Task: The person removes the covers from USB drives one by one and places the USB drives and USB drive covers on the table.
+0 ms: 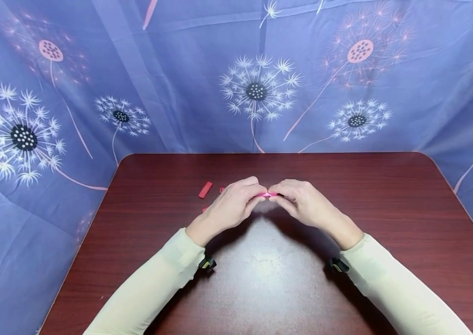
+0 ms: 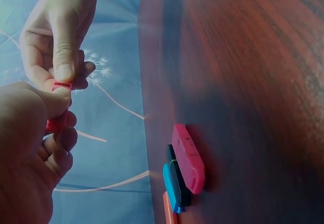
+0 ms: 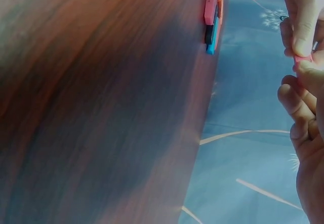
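Above the far half of the table, my left hand point(image 1: 234, 200) and right hand point(image 1: 307, 202) meet fingertip to fingertip at a small pinkish-red piece point(image 1: 267, 194). Each hand pinches one end of it between thumb and fingers. In the left wrist view the red piece point(image 2: 56, 122) shows a slot-like end near the other hand's thumb, and the left fingers cover its middle. Only a bit of the red piece point(image 3: 302, 59) shows between the thumbs in the right wrist view. Its exact kind is hidden by the fingers.
Left of my left hand lies a flat red bar point(image 1: 205, 190) on the brown table point(image 1: 387, 186). The left wrist view shows a pinkish-red bar point(image 2: 188, 158) beside black point(image 2: 178, 182), blue point(image 2: 171, 188) and orange point(image 2: 170, 210) pieces. Patterned blue cloth point(image 1: 186, 93) hangs behind.
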Demonstrator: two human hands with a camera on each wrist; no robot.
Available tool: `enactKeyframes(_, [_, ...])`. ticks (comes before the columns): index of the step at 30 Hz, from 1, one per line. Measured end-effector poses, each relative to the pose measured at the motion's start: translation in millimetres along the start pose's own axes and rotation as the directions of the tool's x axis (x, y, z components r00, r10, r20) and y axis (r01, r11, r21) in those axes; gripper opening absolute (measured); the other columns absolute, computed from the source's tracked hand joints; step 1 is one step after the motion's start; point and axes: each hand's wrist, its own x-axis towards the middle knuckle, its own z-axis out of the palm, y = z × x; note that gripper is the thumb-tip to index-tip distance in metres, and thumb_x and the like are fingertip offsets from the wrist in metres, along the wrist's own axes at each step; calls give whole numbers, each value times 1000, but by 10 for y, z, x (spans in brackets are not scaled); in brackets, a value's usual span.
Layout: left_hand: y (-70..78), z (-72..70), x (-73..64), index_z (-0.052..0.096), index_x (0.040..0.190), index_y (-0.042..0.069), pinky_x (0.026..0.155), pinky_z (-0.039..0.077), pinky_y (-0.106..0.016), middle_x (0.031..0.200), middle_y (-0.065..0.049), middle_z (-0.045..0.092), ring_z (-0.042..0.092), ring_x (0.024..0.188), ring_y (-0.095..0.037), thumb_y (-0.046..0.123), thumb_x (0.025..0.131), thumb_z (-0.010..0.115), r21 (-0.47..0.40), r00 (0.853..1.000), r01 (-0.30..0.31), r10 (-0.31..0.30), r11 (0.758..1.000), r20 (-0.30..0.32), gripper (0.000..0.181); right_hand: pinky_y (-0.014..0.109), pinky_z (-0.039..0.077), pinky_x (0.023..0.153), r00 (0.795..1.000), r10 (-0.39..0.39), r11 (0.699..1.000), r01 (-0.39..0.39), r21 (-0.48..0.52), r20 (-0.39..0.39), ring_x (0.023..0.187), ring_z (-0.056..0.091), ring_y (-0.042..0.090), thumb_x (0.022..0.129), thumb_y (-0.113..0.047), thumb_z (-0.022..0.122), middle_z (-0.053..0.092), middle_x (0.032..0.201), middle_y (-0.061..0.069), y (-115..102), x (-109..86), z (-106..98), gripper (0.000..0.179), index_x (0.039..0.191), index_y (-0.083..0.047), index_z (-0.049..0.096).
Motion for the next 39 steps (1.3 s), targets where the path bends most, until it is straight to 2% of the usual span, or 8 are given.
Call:
enactKeyframes(7, [-3,32,-9,76,103,6,75,47,-24,89,2,59,55,78,-12,8,101,72,14,999,33,-33,999,0,5,38,59,84,1000,11,1000,-11,-11,-2,93,72,18,91,-1,81,76,101,1,10,3,15,19,110,-5,77])
enactKeyframes(13, [11,58,1,76,105,9,77,49,-24,91,3,60,57,80,-11,9,101,73,39,994,111,-112,993,14,5,37,59,81,998,57,998,-57,-6,9,89,72,18,91,-2,82,77,100,0,28,1,10,18,108,-6,78])
enactKeyframes(20, [1,72,-3,77,106,10,78,52,-25,97,3,64,60,84,-9,12,101,74,37,977,212,-212,977,-13,6,36,57,77,992,125,992,-125,-9,4,85,68,14,93,-6,82,76,98,-1,68,-24,-33,15,108,-6,78])
enactKeyframes(29, [-17,56,-68,80,108,11,77,52,-26,99,3,61,60,84,-11,15,99,77,37,958,280,-277,959,-71,10,33,54,74,982,188,981,-188,-49,5,84,63,12,94,-7,81,70,95,-3,172,-55,-91,10,102,-9,76])
enactKeyframes(34, [17,20,-106,80,108,11,79,51,-27,97,3,60,62,87,-18,15,97,79,6,948,310,-308,951,-79,12,35,55,73,970,243,968,-242,-67,14,83,63,13,96,-7,79,70,97,1,255,-70,-130,11,107,-6,77])
enactKeyframes(37, [37,6,-151,80,109,11,78,52,-26,97,4,60,64,86,-21,12,96,80,-26,936,339,-340,940,-88,13,38,56,75,960,278,958,-276,-77,24,83,65,17,97,-4,77,71,99,5,331,-82,-151,17,113,-2,77])
enactKeyframes(39, [50,-2,-187,80,110,11,79,52,-25,97,4,60,65,86,-20,10,96,80,-51,927,359,-363,932,-91,14,39,56,76,946,321,945,-318,-74,40,83,66,18,97,-3,77,71,97,6,390,-85,-160,20,116,0,75])
